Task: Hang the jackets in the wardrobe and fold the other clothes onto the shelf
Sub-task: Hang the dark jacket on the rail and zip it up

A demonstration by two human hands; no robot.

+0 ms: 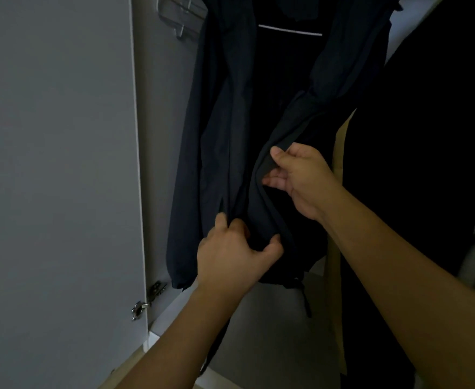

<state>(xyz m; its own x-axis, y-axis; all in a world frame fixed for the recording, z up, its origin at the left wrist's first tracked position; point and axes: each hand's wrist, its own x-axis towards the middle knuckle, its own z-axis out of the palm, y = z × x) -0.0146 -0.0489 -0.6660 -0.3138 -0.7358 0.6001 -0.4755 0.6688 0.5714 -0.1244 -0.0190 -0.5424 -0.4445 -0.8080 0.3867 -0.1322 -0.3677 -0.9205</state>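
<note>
Jacket (pixel 230 130) hanging inside wardrobe (pixel 163 136); left hand (pixel 230 254) and right hand (pixel 300 178) each pinch a front edge. Hanging step nearly done; next, probably release and straighten.

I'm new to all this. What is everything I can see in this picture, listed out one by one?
jacket: one, dark navy or black, hanging inside the wardrobe, its front edges held by both hands
hanger bar: one, pale, thin, visible inside the jacket's collar
wardrobe door: one, grey, open at the left
hinge: one, silver metal, low on the door's inner edge
clear hook or hanger: one, see-through, top left on the wardrobe's inner wall; its exact kind is hard to tell
dark clothing: count unclear, black, at the right of the jacket
left hand: one, gripping the jacket's lower front edge
right hand: one, pinching the jacket's other front edge, higher up
</note>
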